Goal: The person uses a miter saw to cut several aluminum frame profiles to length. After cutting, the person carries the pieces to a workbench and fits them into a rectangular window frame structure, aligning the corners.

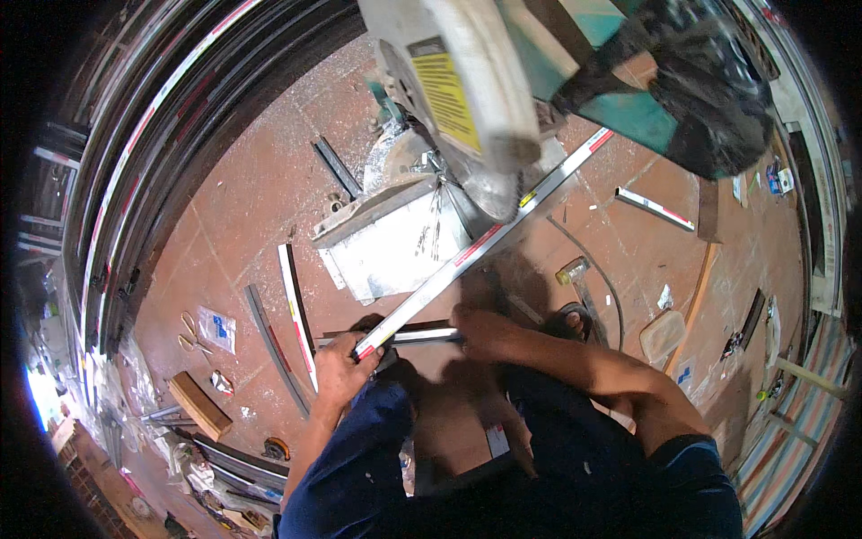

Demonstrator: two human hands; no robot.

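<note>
One long white metal profile point(429, 292), slanting past the chop saw point(449, 94) (blade side); left hand point(339, 366), fingers gripping its near end; right hand point(479, 334), near a shorter profile point(424, 336), finger state indiscernible.

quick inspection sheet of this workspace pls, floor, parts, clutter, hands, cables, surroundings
Surface: reddish tiled floor, scattered with pale debris
Job's things: long pale bar slanting past the saw; blade contact unclear
Clutter: scissors, clear bag, wooden block at left
Hands: left hand grips the bar's near end; right hand beside a short bar, grip hidden
Cables: dark cord curving across the floor
Surroundings: long profiles along the left, striped cloth at right
</note>
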